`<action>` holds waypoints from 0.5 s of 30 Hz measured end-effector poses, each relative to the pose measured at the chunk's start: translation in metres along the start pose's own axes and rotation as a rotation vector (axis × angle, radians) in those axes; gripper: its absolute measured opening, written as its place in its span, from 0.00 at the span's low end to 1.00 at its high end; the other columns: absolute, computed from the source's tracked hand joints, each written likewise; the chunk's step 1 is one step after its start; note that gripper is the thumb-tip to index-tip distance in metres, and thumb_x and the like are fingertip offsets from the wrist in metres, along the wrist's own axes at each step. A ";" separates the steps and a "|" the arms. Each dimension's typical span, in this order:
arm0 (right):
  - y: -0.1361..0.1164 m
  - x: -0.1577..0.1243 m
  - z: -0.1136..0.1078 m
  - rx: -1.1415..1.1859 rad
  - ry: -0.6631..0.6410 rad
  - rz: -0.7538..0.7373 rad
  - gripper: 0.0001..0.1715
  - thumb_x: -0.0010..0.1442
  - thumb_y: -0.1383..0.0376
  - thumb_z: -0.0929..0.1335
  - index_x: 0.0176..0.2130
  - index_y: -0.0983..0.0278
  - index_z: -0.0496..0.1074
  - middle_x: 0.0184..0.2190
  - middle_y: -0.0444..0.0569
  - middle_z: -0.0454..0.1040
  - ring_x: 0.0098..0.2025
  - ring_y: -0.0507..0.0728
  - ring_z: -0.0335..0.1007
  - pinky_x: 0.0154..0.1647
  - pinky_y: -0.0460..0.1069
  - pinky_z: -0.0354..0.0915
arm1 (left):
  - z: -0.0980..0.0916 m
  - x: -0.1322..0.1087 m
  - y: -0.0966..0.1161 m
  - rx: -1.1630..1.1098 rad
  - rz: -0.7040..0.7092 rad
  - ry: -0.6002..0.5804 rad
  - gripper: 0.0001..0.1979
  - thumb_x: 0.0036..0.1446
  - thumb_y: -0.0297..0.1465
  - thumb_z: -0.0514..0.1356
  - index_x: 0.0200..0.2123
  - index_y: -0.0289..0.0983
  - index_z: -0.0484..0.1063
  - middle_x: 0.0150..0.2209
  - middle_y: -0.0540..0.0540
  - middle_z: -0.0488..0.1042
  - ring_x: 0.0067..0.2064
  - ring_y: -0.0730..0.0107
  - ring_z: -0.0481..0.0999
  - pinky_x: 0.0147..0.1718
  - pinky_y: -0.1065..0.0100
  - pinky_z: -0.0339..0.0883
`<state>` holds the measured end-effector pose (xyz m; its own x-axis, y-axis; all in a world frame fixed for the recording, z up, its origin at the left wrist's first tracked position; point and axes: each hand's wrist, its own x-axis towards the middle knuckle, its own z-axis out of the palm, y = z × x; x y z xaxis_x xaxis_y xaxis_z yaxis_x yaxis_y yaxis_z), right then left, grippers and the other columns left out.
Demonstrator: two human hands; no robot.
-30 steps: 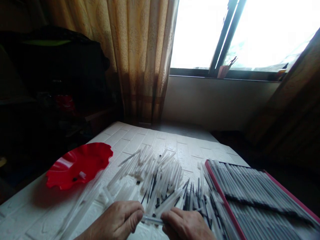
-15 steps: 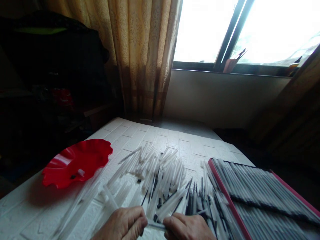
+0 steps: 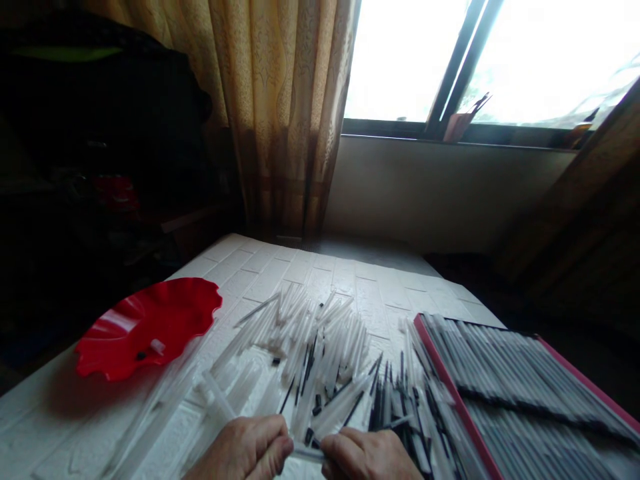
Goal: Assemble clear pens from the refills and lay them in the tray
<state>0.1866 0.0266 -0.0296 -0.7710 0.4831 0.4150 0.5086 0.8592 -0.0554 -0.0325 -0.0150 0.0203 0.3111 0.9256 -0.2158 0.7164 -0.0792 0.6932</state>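
Low in the head view, my left hand and my right hand pinch the two ends of a thin translucent pen barrel, held level between them. Both hands have their fingers closed, and these hide the ends of the barrel. Just beyond lie loose clear plastic tubes in a spread-out heap. Among them are dark thin refills and small black caps. Beside my right hand is a bunch of black-tipped pieces, partly covered by the hand.
A red wavy-rimmed bowl at the left holds a small black piece and a whitish one. At the right, a red-edged box holds rows of pens. All rest on a white brick-patterned table, with a curtain and window behind.
The whole view has shifted slightly, so things appear a little further left. Both hands keep their grip on the barrel, and the right hand sits slightly closer to the left.
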 end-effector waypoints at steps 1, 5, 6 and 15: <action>0.000 0.001 -0.001 0.026 -0.001 0.017 0.05 0.60 0.66 0.65 0.31 0.59 0.64 0.21 0.36 0.76 0.17 0.48 0.71 0.15 0.46 0.46 | 0.000 0.001 0.000 -0.010 0.005 0.009 0.20 0.63 0.44 0.43 0.23 0.40 0.58 0.24 0.52 0.67 0.29 0.69 0.70 0.29 0.74 0.59; -0.005 0.008 -0.011 0.167 -0.033 0.090 0.02 0.60 0.66 0.64 0.36 0.59 0.66 0.25 0.39 0.79 0.23 0.49 0.76 0.19 0.42 0.55 | -0.001 0.001 -0.001 -0.087 0.048 0.068 0.25 0.64 0.48 0.41 0.23 0.40 0.61 0.23 0.53 0.65 0.28 0.69 0.69 0.29 0.74 0.59; -0.007 0.010 -0.015 0.186 -0.056 0.113 0.05 0.60 0.67 0.64 0.38 0.59 0.67 0.26 0.40 0.80 0.24 0.50 0.77 0.20 0.42 0.56 | -0.001 0.001 -0.002 -0.106 0.053 0.076 0.26 0.64 0.50 0.40 0.23 0.39 0.62 0.23 0.53 0.64 0.28 0.69 0.69 0.28 0.73 0.59; -0.013 0.023 -0.074 0.152 -0.190 0.361 0.06 0.60 0.68 0.64 0.34 0.62 0.71 0.30 0.46 0.78 0.31 0.54 0.75 0.29 0.44 0.62 | -0.012 0.008 -0.027 -0.233 -0.010 0.220 0.31 0.56 0.60 0.42 0.27 0.40 0.67 0.18 0.57 0.52 0.20 0.72 0.57 0.18 0.75 0.54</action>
<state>0.1903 0.0142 0.0482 -0.6179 0.7675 0.1706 0.7074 0.6374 -0.3053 -0.0573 -0.0008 0.0079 0.1440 0.9857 -0.0870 0.5488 -0.0064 0.8359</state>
